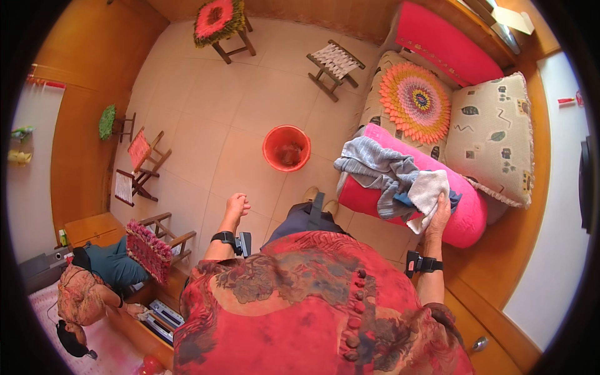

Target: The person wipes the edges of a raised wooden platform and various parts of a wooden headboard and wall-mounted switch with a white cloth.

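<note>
**White cloth (431,187) held by the right hand (439,215)**

Places are told from the middle of the view. At eight o'clock, another person (86,295) is seen bending over. Near ten, a stool with a fuzzy green top (107,122) is seen. A folding stool with an orange seat (141,150) is placed between nine and ten. The left hand (235,207) is held near the middle, toward eight or nine o'clock, with its fingers loosely curled in, close together. A red bucket (269,148) is set on the floor between eleven and twelve. Some wet-looking stuff can be seen inside, but what it is cannot be told.

At three o'clock, a grey cloth (375,161) is draped over the pink sofa arm (469,215). The white cloth is bunched on its right end, with bits of blue cloth under it. The white cloth is gripped by the right hand; most of the fingers are hidden, so how tightly cannot be told. On the red sofa back (447,40), between one and two, a row of small gold marks is seen, too tiny to be read. Leaf and square pictures are printed on the beige pillow (490,137), between two and three.
</note>
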Tool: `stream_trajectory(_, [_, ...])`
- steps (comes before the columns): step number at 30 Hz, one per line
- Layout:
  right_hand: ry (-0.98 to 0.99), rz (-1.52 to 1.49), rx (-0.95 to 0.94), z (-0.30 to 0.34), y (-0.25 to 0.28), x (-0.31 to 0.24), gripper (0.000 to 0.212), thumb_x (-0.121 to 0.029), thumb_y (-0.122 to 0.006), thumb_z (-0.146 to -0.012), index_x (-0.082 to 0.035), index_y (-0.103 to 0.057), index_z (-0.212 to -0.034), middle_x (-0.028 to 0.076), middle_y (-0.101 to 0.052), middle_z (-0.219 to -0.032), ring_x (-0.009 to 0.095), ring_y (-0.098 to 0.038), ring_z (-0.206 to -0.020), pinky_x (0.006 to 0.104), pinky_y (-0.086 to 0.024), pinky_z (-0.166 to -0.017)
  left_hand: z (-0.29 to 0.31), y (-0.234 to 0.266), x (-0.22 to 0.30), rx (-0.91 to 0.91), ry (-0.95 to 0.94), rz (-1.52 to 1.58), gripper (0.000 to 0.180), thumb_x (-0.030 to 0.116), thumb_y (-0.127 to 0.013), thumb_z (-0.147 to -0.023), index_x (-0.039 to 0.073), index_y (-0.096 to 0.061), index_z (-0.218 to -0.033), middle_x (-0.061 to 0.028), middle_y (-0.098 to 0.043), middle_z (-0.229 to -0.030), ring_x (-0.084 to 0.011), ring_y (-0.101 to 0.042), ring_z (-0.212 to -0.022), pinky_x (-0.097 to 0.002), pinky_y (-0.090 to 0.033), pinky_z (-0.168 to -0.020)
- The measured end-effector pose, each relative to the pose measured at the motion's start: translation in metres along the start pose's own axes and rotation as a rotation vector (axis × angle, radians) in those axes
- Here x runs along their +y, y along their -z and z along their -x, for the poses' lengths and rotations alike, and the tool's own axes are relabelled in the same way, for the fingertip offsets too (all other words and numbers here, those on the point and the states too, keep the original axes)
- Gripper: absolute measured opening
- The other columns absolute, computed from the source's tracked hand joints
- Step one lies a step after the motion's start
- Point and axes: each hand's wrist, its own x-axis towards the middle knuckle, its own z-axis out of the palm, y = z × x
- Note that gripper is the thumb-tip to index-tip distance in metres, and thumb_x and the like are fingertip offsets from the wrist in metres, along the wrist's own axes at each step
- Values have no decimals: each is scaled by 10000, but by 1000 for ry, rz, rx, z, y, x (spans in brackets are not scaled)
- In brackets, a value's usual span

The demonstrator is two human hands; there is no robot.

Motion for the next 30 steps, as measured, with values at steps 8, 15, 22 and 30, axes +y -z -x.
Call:
stream_trajectory(8, [21,76,-82,-19,-32,14,236,-247,-506,-891,-27,-552,-962,-2,-524,-840,82,-466,-771,223,-393,-716,18,3,-44,-89,-23,101,313,218,-450,-867,53,-501,-1129,-101,-573,-974,-183,-618,-743,-277,-495,-542])
stream_trajectory(15, [56,91,-81,-28,-85,2,260,-235,-520,-877,-5,-561,-989,9,-549,-854,91,-475,-767,236,-405,-702,-2,23,-56,-46,55,98,328,222,-442,-870,41,-483,-1141,-116,-566,-973,-205,-622,-728,-295,-503,-522])
stream_trajectory(22, [29,113,-37,-46,-134,-12,264,-242,-519,-872,-19,-561,-1007,16,-560,-853,92,-491,-773,244,-414,-705,-71,39,18,-52,72,64,303,194,-416,-883,36,-489,-1131,-123,-574,-962,-190,-623,-704,-274,-498,-484])
stream_trajectory(30, [46,126,68,-64,-181,-22,261,-221,-511,-875,-12,-557,-1024,14,-567,-898,96,-500,-814,241,-414,-736,-149,54,152,-121,-77,-39,301,169,-416,-868,31,-501,-1121,-111,-573,-965,-175,-610,-720,-254,-477,-516])
